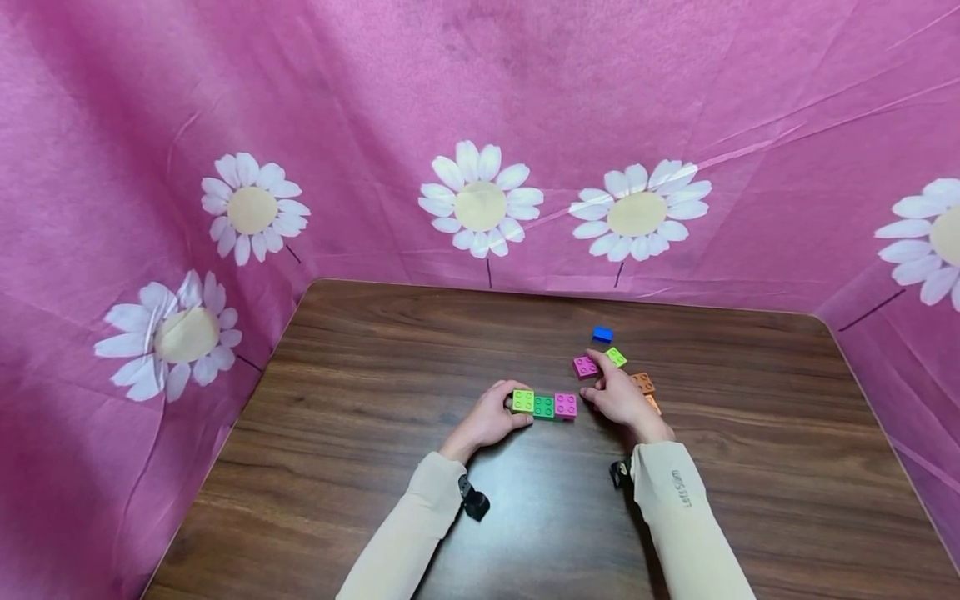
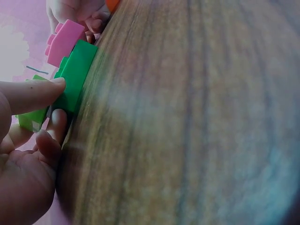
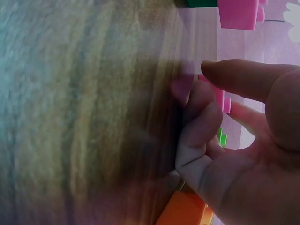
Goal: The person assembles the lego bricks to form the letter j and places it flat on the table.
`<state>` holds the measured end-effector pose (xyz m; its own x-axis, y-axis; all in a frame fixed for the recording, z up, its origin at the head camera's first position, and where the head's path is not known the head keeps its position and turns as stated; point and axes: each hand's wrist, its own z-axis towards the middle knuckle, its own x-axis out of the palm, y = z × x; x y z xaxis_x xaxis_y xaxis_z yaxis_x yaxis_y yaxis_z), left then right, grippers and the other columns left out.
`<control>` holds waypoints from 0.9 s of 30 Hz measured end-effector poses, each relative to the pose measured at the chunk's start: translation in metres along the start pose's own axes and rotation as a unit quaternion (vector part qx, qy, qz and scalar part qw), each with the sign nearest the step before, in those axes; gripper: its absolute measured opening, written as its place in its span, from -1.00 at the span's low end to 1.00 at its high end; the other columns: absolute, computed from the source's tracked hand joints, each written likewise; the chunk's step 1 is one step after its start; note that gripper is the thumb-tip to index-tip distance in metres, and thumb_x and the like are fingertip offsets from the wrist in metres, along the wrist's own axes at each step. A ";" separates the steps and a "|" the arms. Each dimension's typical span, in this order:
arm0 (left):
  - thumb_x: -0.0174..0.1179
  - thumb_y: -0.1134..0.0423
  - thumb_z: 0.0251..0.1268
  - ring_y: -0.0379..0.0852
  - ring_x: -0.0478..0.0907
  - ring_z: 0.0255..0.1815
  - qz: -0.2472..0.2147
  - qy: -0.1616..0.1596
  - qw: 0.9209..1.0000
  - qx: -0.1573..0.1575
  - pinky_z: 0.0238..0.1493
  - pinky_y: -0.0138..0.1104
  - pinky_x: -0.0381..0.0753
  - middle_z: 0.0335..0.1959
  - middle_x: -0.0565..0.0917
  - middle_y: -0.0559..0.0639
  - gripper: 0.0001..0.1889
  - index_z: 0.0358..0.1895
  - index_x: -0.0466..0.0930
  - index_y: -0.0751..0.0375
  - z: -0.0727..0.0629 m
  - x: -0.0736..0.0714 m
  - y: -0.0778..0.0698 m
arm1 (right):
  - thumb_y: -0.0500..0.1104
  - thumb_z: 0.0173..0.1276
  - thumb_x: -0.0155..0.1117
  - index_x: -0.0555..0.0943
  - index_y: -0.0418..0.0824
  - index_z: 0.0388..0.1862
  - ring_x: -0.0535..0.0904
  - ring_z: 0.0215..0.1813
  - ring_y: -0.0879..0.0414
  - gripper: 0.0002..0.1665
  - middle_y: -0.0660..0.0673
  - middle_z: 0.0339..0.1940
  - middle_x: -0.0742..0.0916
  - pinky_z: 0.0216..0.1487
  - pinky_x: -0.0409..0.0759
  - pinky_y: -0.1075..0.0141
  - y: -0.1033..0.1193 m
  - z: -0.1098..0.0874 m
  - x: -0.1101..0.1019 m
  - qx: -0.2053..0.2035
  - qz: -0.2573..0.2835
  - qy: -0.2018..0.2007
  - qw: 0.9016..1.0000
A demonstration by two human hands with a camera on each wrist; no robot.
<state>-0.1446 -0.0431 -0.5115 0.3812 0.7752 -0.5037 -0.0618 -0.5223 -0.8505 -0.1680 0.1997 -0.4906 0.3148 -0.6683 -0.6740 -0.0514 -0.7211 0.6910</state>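
My left hand (image 1: pixel 491 417) grips a small built piece at its left end, with the thumb pressing its near side. This piece has a long green brick (image 2: pixel 77 75) at the bottom, a lime brick (image 1: pixel 522 401) on the left end and a pink brick (image 1: pixel 566 405) on the right end. My right hand (image 1: pixel 621 398) reaches over the table, index finger stretched toward a loose pink brick (image 1: pixel 584 367) and other fingers bent. That fingertip is at the loose brick's edge; whether it touches cannot be told. Nothing is visibly pinched in this hand.
A loose lime brick (image 1: pixel 616 357) lies just beyond the right hand, and a blue brick (image 1: pixel 602 334) farther back. Orange bricks (image 1: pixel 643 382) lie right of that hand, partly hidden by it. The wooden table (image 1: pixel 360 375) meets a pink flowered cloth (image 1: pixel 360 208) behind.
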 end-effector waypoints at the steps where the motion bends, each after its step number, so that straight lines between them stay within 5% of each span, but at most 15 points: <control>1: 0.40 0.28 0.08 -0.16 0.48 -0.13 -0.001 0.001 1.000 -0.001 -0.02 -0.26 0.46 -0.08 0.57 0.02 -0.58 0.05 0.57 0.12 0.000 0.000 0.000 | -0.24 0.32 0.20 0.10 -0.20 0.50 0.50 -0.53 0.14 -0.18 -0.10 -0.49 0.54 -0.40 0.41 0.28 0.000 0.000 0.000 0.004 -0.003 -0.001 1.000; 27: 0.39 0.29 0.10 -0.15 0.47 -0.13 0.002 0.001 1.000 -0.001 0.01 -0.23 0.45 -0.08 0.58 0.02 -0.59 0.06 0.57 0.11 0.002 0.001 0.000 | -0.23 0.28 0.26 0.42 -0.31 0.13 0.36 -0.43 0.06 -0.54 -0.11 -0.46 0.48 -0.35 0.28 0.27 -0.004 -0.004 0.003 -0.036 -0.023 -0.028 0.999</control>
<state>-0.1460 -0.0421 -0.5123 0.3833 0.7723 -0.5065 -0.0619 -0.5257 -0.8484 -0.1626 0.2012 -0.4941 0.2612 -0.6454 -0.7178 0.0299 -0.7378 0.6743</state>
